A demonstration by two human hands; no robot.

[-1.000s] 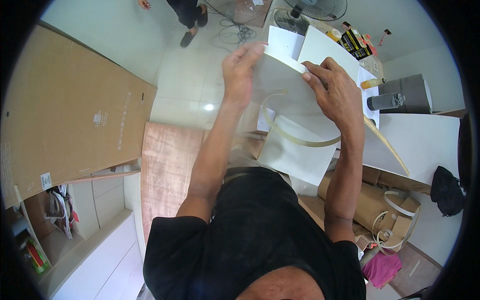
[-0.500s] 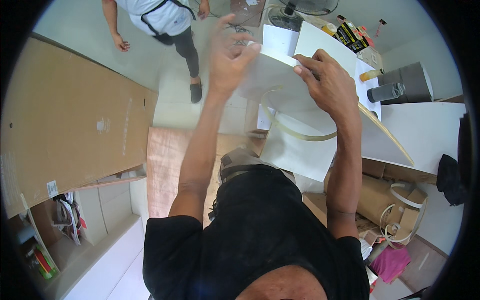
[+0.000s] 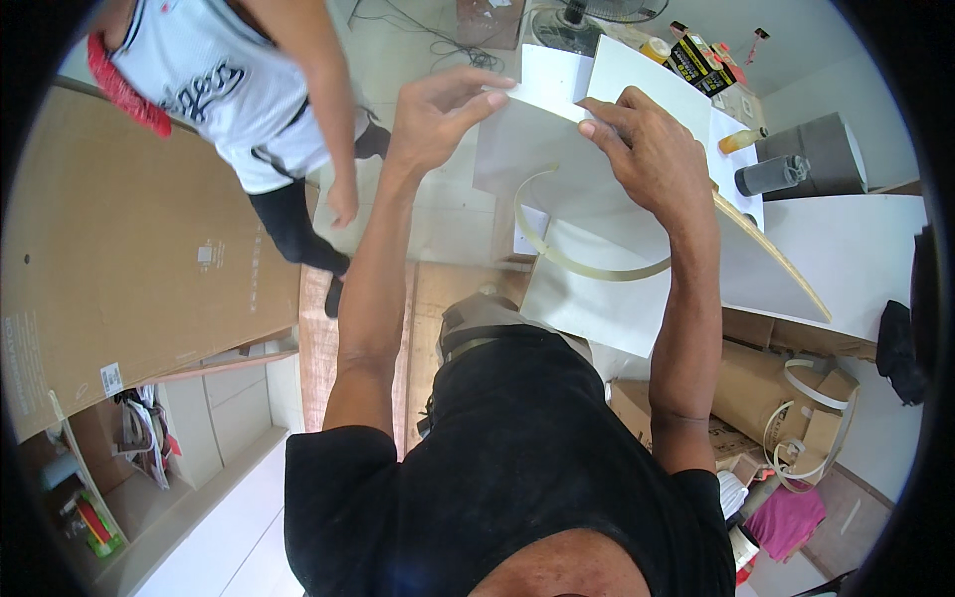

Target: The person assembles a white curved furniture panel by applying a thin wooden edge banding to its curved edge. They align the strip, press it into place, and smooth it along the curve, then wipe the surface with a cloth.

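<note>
A white board [image 3: 567,164] stands on edge in front of me, its narrow top edge running between my hands. My left hand [image 3: 438,117] pinches the board's left corner with thumb and fingers. Further right along that edge, my right hand [image 3: 647,154] grips it between thumb and bent fingers. A pale, flexible edging strip [image 3: 587,269] curls in a loop below the right hand, against the board's face; its right end is hidden behind my right forearm. A raw tan edge [image 3: 766,244] shows on a white panel right of that forearm.
Left of me, a person in a white jersey [image 3: 224,95] stands close, beside a large cardboard sheet [image 3: 149,239]. A bottle of yellow liquid [image 3: 741,140], a dark tumbler [image 3: 771,176] and a fan [image 3: 567,35] stand beyond the board. A cardboard roll [image 3: 741,383] lies lower right.
The person in the white jersey has walked nearer, toward the left. My left hand has moved slightly left and down, settling at the board's corner. My right hand stays on the edge.
</note>
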